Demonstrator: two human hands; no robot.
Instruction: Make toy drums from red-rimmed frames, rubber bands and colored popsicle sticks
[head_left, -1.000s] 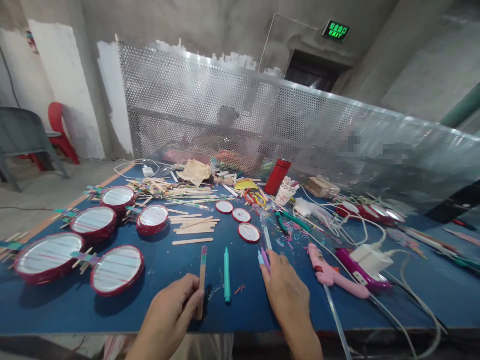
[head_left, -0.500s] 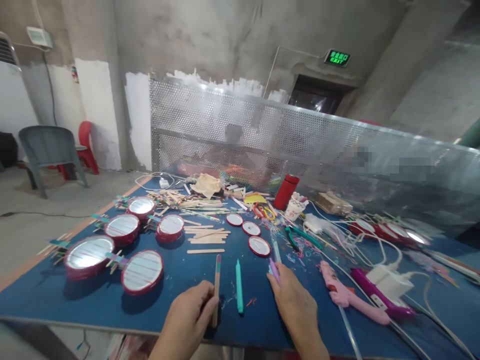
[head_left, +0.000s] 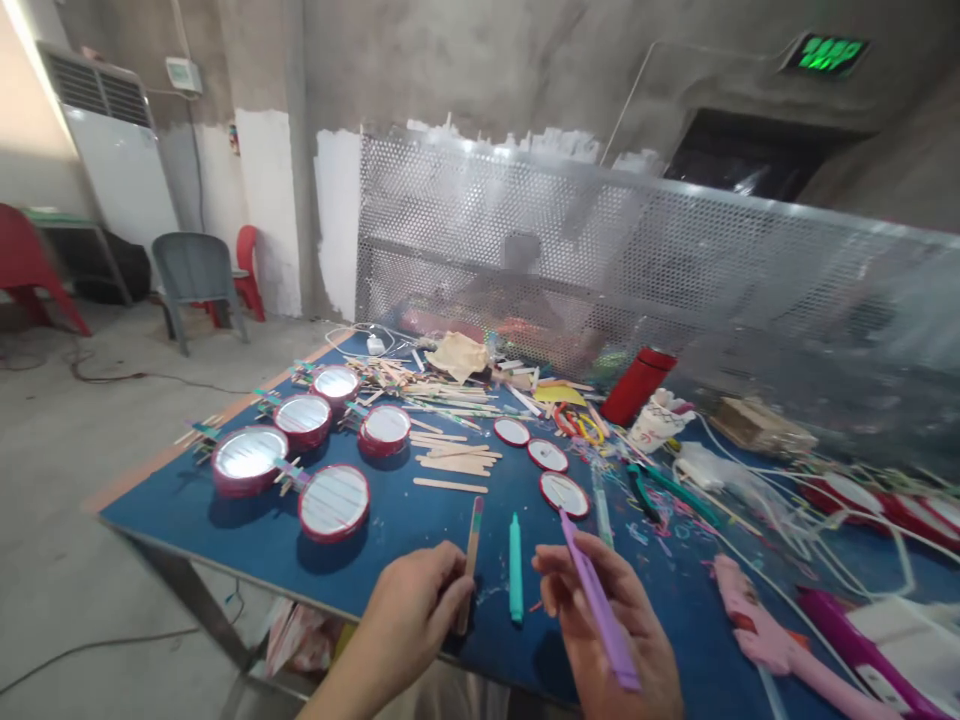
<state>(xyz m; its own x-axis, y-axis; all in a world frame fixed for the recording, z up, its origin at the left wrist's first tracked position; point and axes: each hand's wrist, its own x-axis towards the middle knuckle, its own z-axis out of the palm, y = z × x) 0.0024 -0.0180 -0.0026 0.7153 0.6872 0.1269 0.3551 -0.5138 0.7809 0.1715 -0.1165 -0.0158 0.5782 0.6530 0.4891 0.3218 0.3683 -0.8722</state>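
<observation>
My left hand (head_left: pixel 420 605) pinches a wooden craft stick (head_left: pixel 475 530), held upright near the table's front edge. The stick's upper end is coloured purple and green. In my right hand (head_left: pixel 637 640) lies a purple marker (head_left: pixel 600 600), tilted, with the thumb against it and the palm turned partly up. A teal marker (head_left: pixel 516 570) rests on the blue table between the two hands. Beyond my right hand are small red-rimmed white discs (head_left: pixel 564 494). Loose craft sticks (head_left: pixel 450 486) lie in rows farther back.
Several banjo-like crafts with red rims (head_left: pixel 334 503) stand at left. A pink glue gun (head_left: pixel 776 635), green-handled pliers (head_left: pixel 682 497), white cables and a purple power strip (head_left: pixel 847 640) lie at right. A red bottle (head_left: pixel 637 388) and paper cup (head_left: pixel 660 420) stand before a perforated metal screen (head_left: pixel 465 230).
My right hand has raised the purple marker and turned it, so its whole length shows. My left hand still pinches the craft stick. The view has swung left.
</observation>
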